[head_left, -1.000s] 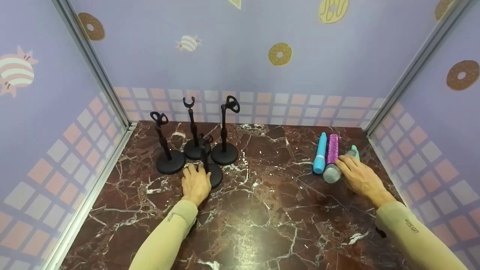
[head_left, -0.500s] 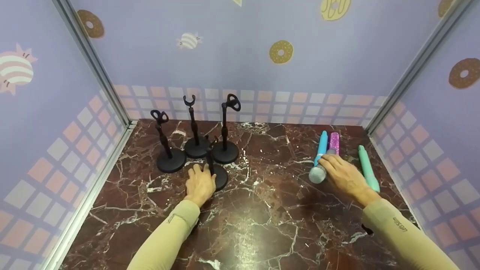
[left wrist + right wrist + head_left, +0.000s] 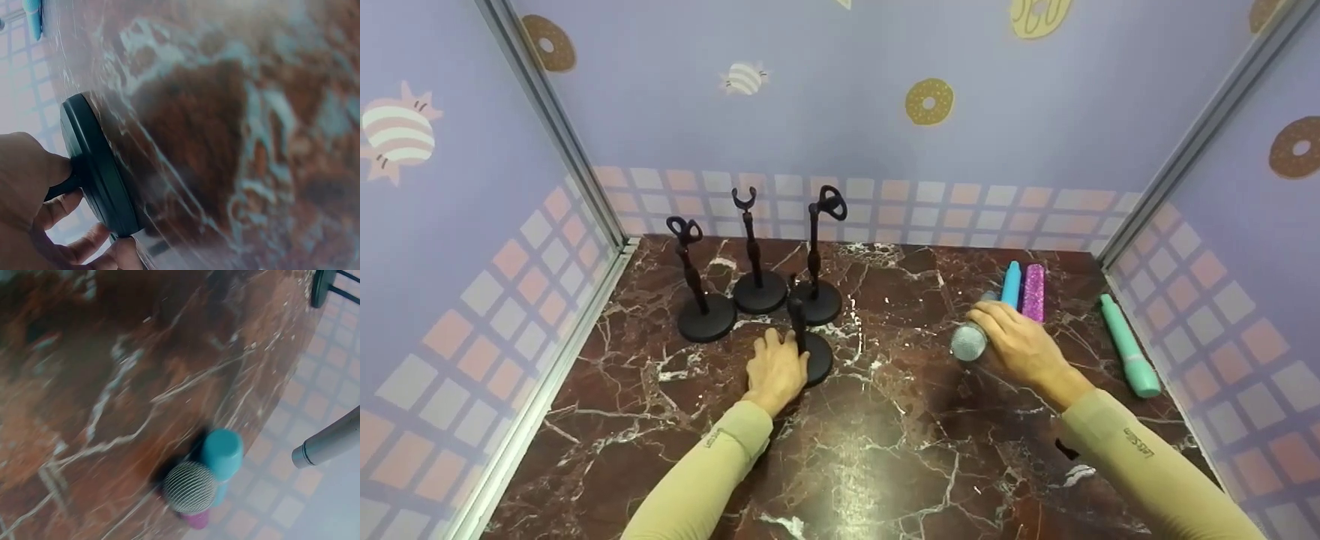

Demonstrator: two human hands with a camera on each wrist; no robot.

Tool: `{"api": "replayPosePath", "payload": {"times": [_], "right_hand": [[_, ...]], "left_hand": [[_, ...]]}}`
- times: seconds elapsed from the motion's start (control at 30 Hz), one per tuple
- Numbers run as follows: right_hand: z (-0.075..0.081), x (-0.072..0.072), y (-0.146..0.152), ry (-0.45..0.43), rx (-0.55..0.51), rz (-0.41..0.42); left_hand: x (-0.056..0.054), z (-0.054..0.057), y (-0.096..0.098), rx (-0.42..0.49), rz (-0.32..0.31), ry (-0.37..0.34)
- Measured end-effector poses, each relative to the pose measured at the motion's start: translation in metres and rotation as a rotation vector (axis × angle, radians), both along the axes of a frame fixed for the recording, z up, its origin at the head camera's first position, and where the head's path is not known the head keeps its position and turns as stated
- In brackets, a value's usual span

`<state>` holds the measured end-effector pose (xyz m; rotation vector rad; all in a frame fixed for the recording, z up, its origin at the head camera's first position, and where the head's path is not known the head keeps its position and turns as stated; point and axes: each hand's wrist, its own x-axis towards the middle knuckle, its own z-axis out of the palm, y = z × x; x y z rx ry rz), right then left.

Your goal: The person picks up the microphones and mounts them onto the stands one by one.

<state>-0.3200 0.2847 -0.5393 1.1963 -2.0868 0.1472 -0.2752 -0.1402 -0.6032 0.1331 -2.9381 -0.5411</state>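
Observation:
My left hand point(image 3: 776, 371) grips the stem of a short black microphone stand point(image 3: 819, 360), low near its round base. In the left wrist view, the thumb and fingers point(image 3: 59, 209) close around that stem beside the base point(image 3: 101, 163), which tilts in this view. My right hand point(image 3: 1024, 351) holds a microphone with a silver mesh head point(image 3: 968, 342) pointing left. Its grey handle end point(image 3: 332, 441) shows in the right wrist view, where the hand itself is hidden. Behind the right hand lie a blue microphone point(image 3: 1011, 285) and a purple glitter microphone point(image 3: 1034, 291), partly covered.
Three taller black stands, a left one point(image 3: 706, 321), a middle one point(image 3: 759, 291) and a right one point(image 3: 819, 301), stand behind my left hand. A mint green microphone point(image 3: 1129, 346) lies near the right wall point(image 3: 1245, 300). Patterned panels enclose the marble tabletop point(image 3: 885, 450).
My right hand has moved left with the silver-headed microphone, away from the mint green one, now fully uncovered. My left hand and the short stand have shifted slightly right.

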Motion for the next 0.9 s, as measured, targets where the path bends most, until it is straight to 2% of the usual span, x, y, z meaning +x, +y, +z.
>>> {"api": "replayPosePath", "payload": {"times": [0.37, 0.63, 0.9], "right_hand": [[0.011, 0.001, -0.04, -0.006, -0.053, 0.058], [0.022, 0.004, -0.062, -0.057, -0.108, 0.079], [0.032, 0.004, -0.079, -0.044, -0.142, 0.115]], "left_hand": [[0.009, 0.001, 0.019, -0.019, -0.036, 0.025], [0.016, 0.002, 0.032, -0.029, -0.077, 0.069], [0.018, 0.001, 0.041, -0.04, -0.079, 0.072]]}}
